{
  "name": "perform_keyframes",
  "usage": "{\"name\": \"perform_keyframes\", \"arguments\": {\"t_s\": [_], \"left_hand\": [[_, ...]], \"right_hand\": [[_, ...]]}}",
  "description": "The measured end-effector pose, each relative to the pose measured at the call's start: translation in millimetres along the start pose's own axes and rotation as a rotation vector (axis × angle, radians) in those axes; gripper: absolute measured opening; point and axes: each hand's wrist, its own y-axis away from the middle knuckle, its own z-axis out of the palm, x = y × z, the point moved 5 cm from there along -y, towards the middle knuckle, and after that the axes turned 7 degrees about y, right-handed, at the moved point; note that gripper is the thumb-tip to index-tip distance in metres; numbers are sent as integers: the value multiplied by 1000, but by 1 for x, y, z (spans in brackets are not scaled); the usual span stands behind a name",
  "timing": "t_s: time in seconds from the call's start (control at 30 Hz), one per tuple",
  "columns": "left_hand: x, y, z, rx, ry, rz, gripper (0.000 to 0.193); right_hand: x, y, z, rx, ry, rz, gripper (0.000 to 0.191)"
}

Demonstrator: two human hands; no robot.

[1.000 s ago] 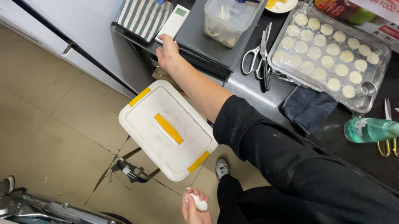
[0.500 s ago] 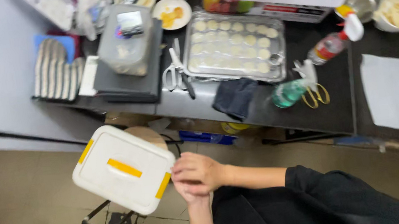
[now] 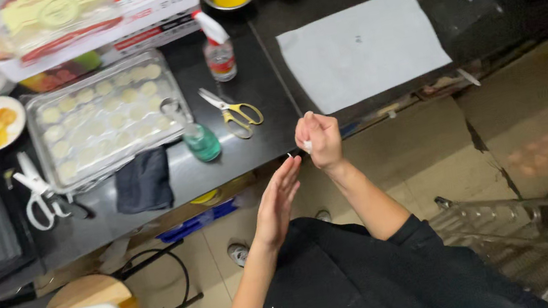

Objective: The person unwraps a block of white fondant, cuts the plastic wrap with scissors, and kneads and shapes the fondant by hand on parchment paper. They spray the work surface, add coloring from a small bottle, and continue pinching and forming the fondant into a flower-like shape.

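Along the near edge of the black counter [image 3: 259,149], both hands are raised over the tiled floor [image 3: 539,133]. The largest thing on the counter is a clear lidded tray of pale round pieces [image 3: 107,119], set well left of the hands; right of it a white sheet of paper [image 3: 362,47] lies flat, just beyond the right hand — likely kept bare as a working surface. Beside the tray's near edge a dark folded cloth [image 3: 143,180] rests, with white-handled scissors [image 3: 36,196] further left. Between tray and sheet lie a small green bottle [image 3: 203,142], yellow-handled scissors [image 3: 235,113] and a spray bottle [image 3: 218,47]. The right hand [image 3: 319,139] is curled narrowly about a small white object [image 3: 307,146], pinched at the fingertips; what it is cannot be told. The left hand [image 3: 278,199] is held flat and open, fingers straight, its tips just beside the right hand — seemingly to steady or receive. Nothing stands between hands and sheet.
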Motion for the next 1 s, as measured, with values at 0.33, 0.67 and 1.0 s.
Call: {"name": "perform_keyframes", "arguments": {"t_s": [0.33, 0.67, 1.0], "left_hand": [[-141, -168, 156, -42, -1027, 453, 46], [-195, -329, 113, 155, -547, 128, 46], [-215, -473, 86, 117, -889, 142, 21]], "right_hand": [[-60, -5, -245, 184, -337, 165, 59], [-53, -75, -318, 28, 102, 132, 27], [9, -201, -411, -55, 532, 234, 34]]}}
